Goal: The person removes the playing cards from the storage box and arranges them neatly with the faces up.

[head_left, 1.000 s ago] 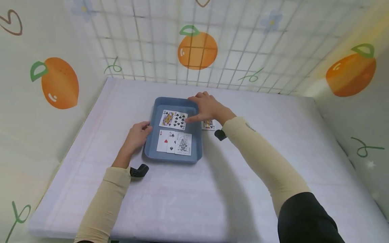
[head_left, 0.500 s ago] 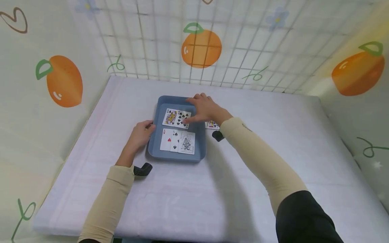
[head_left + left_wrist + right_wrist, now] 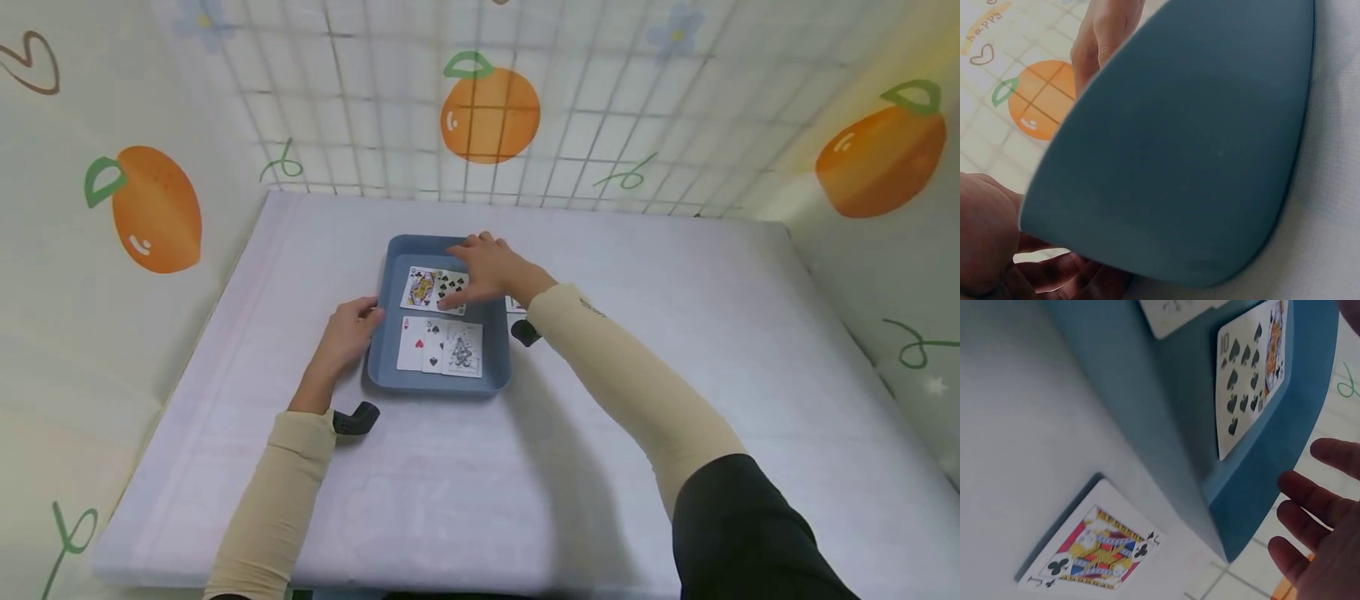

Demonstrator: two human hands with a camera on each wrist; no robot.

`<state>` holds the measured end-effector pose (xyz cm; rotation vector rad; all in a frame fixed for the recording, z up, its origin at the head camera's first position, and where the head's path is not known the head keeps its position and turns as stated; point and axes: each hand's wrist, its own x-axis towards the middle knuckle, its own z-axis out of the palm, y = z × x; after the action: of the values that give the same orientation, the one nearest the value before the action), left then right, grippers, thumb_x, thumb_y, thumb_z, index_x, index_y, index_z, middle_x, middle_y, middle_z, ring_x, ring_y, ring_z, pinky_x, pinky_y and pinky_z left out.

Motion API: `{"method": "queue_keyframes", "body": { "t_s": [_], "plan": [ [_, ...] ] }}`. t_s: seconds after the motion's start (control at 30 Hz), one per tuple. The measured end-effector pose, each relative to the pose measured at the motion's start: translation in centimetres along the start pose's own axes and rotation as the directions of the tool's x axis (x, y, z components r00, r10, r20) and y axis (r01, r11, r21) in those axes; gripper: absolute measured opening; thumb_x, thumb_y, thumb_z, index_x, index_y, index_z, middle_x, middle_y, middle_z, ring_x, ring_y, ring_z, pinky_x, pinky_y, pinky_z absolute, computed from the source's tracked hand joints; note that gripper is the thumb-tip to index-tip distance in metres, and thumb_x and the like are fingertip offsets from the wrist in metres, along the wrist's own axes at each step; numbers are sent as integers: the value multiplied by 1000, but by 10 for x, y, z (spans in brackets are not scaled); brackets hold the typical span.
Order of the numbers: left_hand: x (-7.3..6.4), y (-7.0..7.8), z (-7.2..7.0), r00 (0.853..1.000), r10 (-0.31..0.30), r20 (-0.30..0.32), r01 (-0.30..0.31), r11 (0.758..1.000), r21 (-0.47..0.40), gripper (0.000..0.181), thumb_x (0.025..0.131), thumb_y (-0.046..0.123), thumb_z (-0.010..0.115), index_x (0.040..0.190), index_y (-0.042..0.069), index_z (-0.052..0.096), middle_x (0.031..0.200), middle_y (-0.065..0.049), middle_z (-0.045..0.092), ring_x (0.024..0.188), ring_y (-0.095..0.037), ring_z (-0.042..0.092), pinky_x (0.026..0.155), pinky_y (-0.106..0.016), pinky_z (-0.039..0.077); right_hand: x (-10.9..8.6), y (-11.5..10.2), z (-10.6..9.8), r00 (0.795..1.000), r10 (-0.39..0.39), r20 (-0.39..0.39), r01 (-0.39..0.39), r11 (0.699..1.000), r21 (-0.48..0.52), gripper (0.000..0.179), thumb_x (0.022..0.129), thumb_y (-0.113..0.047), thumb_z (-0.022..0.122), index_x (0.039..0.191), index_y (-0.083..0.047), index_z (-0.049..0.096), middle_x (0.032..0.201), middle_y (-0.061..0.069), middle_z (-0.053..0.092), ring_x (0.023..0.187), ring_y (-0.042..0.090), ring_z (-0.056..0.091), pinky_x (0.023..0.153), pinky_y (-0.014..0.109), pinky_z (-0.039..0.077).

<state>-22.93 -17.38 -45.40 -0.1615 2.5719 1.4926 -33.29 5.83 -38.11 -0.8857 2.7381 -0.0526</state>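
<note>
A blue tray [image 3: 495, 350] holds two rows of face-up playing cards. The far row has a face card of clubs [image 3: 420, 287] and the ten of spades [image 3: 1244, 387]; the near row has the ace of hearts [image 3: 411, 342], five of spades [image 3: 432, 350] and a joker [image 3: 463, 350]. My left hand [image 3: 348, 333] rests against the tray's left side, its fingers partly hidden behind the wall in the left wrist view. My right hand [image 3: 495, 271], fingers spread, hovers over the tray's far right corner, the thumb above the ten. Whether it touches is unclear. Both hands hold no card.
The jack of clubs [image 3: 1100, 547] lies face up on the white tablecloth [image 3: 465, 483] just right of the tray, mostly hidden by my right wrist in the head view. A patterned cloth wall with a grid [image 3: 405, 108] stands behind the table.
My right hand has shifted slightly left over the tray, so its thumb covers more of the ten and the wrist hides more of the jack. The left hand stays at the tray's side.
</note>
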Motion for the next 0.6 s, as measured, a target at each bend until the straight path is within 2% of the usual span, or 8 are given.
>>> {"method": "queue_keyframes", "body": {
  "t_s": [0.37,0.6],
  "plan": [
    [1,0,-2,1000,25,-11,-24,999,25,47,106,23,45,147,-1,43,139,-22,54,130,-35,49,109,-47,38,10,-14,4,999,27,31,-26,999,-34,102,75,-74,65,152,-12,39,145,15,42,129,32,35,109,53,28],
    [3,-2,-1,1000,5,-9,-5,1000,16,48,106,25,45,148,0,42,142,-20,52,134,-33,46,111,-46,36,20,-17,11,999,35,41,-32,996,-79,105,74,-76,65,151,-9,40,144,15,43,129,32,36,107,51,31]
  ]
}}
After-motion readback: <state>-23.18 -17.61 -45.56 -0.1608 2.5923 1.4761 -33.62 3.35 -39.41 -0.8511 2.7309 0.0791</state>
